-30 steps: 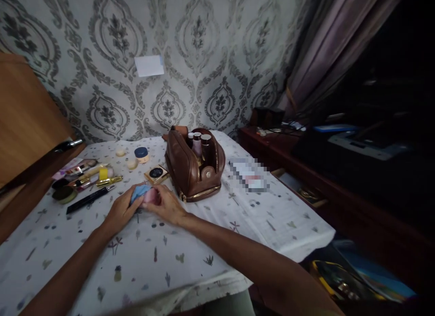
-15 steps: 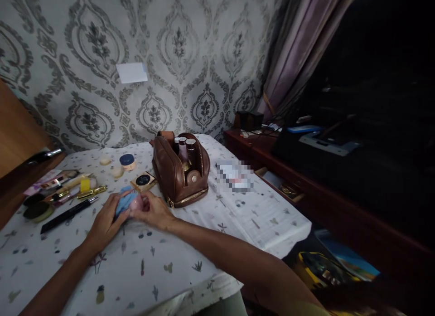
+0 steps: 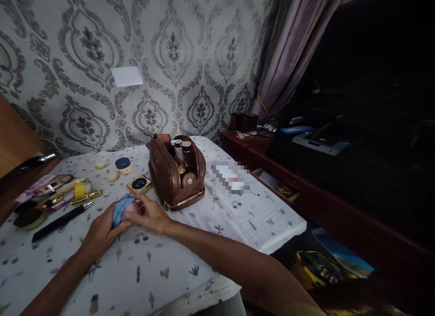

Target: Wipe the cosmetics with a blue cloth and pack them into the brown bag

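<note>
Over the tabletop my left hand [image 3: 101, 224] is closed around a crumpled blue cloth [image 3: 118, 211]. My right hand [image 3: 152, 216] grips a rounded pink item [image 3: 131, 210], pressed against the cloth; its exact kind is unclear. Both hands meet in front of a square gold compact [image 3: 139, 183] with a dark round centre. Just beyond my right hand stands an open brown cosmetic bag [image 3: 161, 171], with several bottles [image 3: 180, 155] upright inside.
A blue-lidded jar [image 3: 123, 165] and two small pale round pieces stand behind the hands. Makeup brushes [image 3: 32, 219], a black pen-like stick [image 3: 61, 221] and tubes lie at left. A blurred-out flat object [image 3: 233, 177] lies right of the bag. An open drawer [image 3: 275, 184] adjoins the table.
The whole view has shifted slightly, so things sit a little further left. My hands still hold the cloth and pink item together, with the pink item now more covered by my fingers.
</note>
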The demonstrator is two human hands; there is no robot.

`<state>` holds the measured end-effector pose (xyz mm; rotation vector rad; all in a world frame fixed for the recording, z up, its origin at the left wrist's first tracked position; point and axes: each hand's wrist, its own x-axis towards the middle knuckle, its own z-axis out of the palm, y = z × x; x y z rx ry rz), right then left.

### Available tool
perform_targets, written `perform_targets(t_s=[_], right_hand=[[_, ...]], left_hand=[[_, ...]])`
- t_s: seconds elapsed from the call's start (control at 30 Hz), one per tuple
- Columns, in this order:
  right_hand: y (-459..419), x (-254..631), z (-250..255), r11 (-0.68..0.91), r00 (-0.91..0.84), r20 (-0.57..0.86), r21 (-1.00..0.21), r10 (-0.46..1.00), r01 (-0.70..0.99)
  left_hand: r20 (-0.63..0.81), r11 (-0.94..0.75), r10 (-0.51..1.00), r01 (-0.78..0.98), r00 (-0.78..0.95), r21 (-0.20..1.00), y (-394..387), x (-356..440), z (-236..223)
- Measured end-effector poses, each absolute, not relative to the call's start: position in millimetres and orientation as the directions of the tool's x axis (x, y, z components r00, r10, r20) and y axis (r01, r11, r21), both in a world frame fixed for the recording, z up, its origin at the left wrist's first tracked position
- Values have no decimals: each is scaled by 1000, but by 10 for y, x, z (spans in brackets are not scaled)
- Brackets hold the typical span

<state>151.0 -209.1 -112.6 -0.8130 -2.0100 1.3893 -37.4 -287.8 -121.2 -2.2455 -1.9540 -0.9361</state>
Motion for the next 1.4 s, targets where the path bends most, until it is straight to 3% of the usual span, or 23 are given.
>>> perform_targets(t_s=[0.27, 0.37, 0.47, 0.57, 0.73, 0.83, 0.97, 1.1, 1.3, 1.4], right_hand=[[-2038, 1477, -1194, 39, -650, -15, -997, 760, 68], [-2006, 1461, -1211, 22, -603, -15, -998, 797, 54], [-1986, 1433, -1231, -39, -632, -21, -999, 774, -15], [-1988, 1415, -1234, -135, -720, -22, -986, 694, -100], [-2016, 1427, -1226, -100, -728, 50, -982, 684, -161], [-2017, 1405, -1270, -99, -702, 54, -980, 710, -175], [-1997, 1349, -1342, -130, -678, 75, -961, 731, -245], [-1991, 1376, -1307, -35, -604, 94, -980, 791, -198], [-2042, 1501, -1191, 352, -552, 256, -933, 793, 72], [-2079, 1524, -1203, 460, -572, 308, -877, 760, 139]], left_hand=[[612, -223, 783, 969, 114, 105, -2866, -317, -1242], [623, -186, 775, 981, 110, 58, -2857, -274, -1278], [604, -166, 795, 978, 56, 128, -2862, -234, -1260], [561, -175, 827, 938, -25, 299, -2874, -249, -1187], [482, -67, 844, 845, -236, 531, -2878, -329, -1107], [429, -30, 863, 822, -265, 568, -2885, -323, -1100], [429, -41, 876, 850, -222, 525, -2900, -276, -1049], [438, -22, 873, 882, -213, 471, -2908, -261, -1020], [399, -119, 906, 822, -139, 557, -2895, -259, -1137], [384, -133, 914, 799, -130, 586, -2870, -262, -1182]])
